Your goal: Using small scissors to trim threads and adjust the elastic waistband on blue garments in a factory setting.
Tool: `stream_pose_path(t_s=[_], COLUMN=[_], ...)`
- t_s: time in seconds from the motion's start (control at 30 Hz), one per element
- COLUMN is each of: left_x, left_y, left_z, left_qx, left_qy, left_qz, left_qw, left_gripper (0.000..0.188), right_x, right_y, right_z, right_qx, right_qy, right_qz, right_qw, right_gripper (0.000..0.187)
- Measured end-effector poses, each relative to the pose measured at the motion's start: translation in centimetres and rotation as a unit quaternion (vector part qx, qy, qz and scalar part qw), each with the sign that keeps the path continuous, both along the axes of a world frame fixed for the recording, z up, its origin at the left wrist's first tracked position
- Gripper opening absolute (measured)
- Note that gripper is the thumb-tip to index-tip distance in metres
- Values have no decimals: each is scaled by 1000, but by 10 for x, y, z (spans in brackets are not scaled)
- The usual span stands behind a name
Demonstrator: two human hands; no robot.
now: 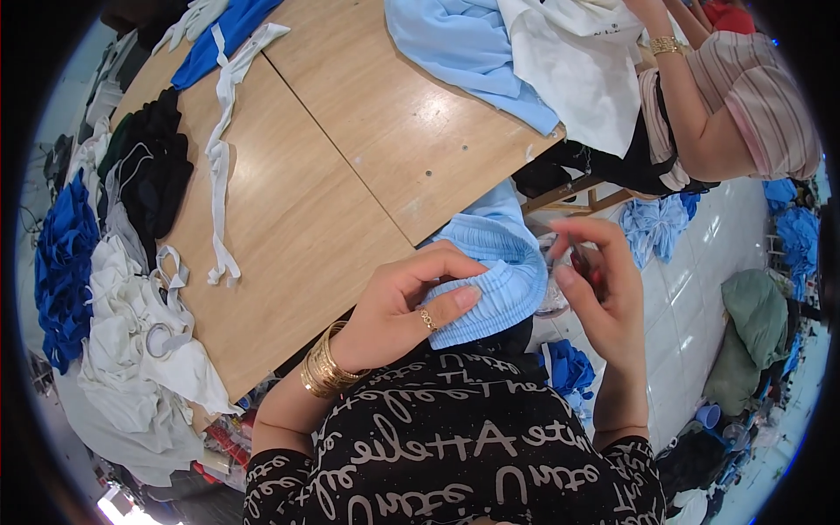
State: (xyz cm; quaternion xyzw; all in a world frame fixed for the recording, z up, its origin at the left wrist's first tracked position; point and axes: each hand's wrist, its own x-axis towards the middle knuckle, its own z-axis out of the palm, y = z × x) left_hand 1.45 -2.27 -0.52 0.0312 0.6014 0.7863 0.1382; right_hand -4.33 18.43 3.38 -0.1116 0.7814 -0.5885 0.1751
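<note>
A light blue garment (503, 284) with a gathered elastic waistband lies over my lap at the table's corner. Its far end runs up past the table edge. My left hand (398, 302) grips the waistband, thumb on top and the fingers partly hidden by the cloth. Just right of the garment, my right hand (608, 293) is raised and apart from it. Between its curled fingers is a small dark tool (578, 260) with a bit of red, mostly hidden by the fingers, so its exact kind is unclear.
The wooden table (306, 219) bears a white fabric strip (220, 166), white cloth (140, 350), black cloth (162, 166) and light blue cloth (459, 44). Another person's arm (700, 131) is at the upper right. Blue fabric bundles (656, 227) lie on the tiled floor.
</note>
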Motion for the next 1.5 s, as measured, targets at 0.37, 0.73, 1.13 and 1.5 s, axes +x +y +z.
stream_pose_path(t_s=[0.37,0.73,1.13,1.5], left_x=[-1,1,1,-1], left_y=[6,6,9,8], left_z=[3,-1,-2,-2], left_qx=[-110,-127,-113,-143], left_qy=[51,76,50,62], left_qz=[24,30,24,42], left_qw=[992,989,992,987], left_gripper=[16,16,14,15], right_x=[15,12,11,8], right_y=[-7,-7,-14,-14], right_z=[25,15,-19,-14], right_qx=[114,63,45,30], right_qy=[-96,-110,322,258], right_qz=[149,145,95,70], right_qw=[978,981,941,963], right_gripper=[9,12,20,16])
